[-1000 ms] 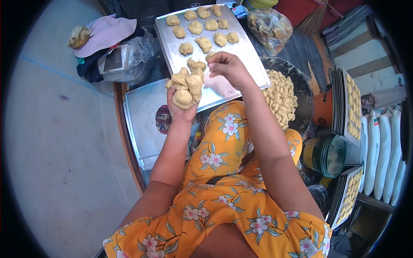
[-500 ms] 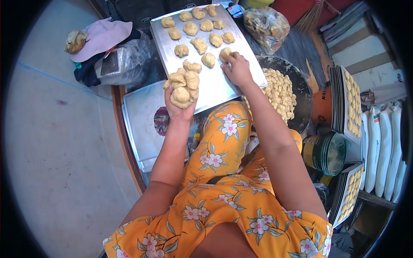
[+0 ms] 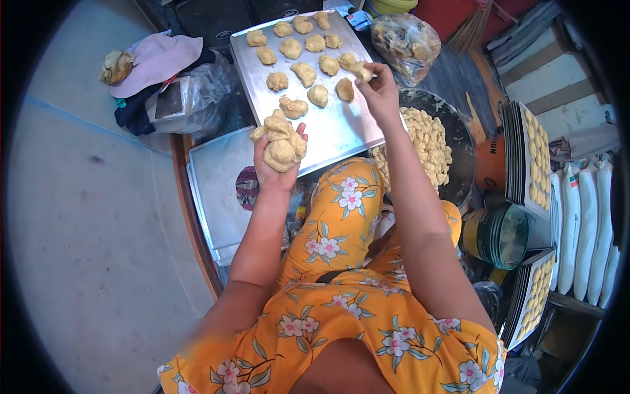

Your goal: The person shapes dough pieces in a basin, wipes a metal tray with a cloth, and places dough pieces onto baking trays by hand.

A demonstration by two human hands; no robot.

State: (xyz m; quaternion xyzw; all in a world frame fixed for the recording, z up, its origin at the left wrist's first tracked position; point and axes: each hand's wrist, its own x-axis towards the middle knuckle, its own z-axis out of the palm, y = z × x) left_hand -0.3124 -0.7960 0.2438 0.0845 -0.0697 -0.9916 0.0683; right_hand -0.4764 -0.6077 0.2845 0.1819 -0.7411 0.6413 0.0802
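My left hand (image 3: pixel 277 172) is closed around a heap of yellowish dough pieces (image 3: pixel 282 148), palm up, over the near left corner of a metal baking tray (image 3: pixel 331 134). Rows of separate dough lumps (image 3: pixel 291 47) cover the tray's far part. My right hand (image 3: pixel 382 95) reaches over the tray's right side. Between its thumb and fingers it pinches one dough piece (image 3: pixel 362 71), close beside the last lump of a row. A loose dough lump (image 3: pixel 345 89) lies just left of the right wrist.
A large dark round basin (image 3: pixel 459 125) full of cut dough pieces (image 3: pixel 426 144) stands right of the tray. More trays (image 3: pixel 216 171) lie at the left, beside a pink hat (image 3: pixel 167 58). Stacked trays (image 3: pixel 538 157) and green buckets (image 3: pixel 499 233) stand right. A filled plastic bag (image 3: pixel 407 43) sits behind.
My right hand has moved up and right from the dough lump it was touching, which now lies free on the tray. It now pinches another piece. The left hand has shifted slightly.
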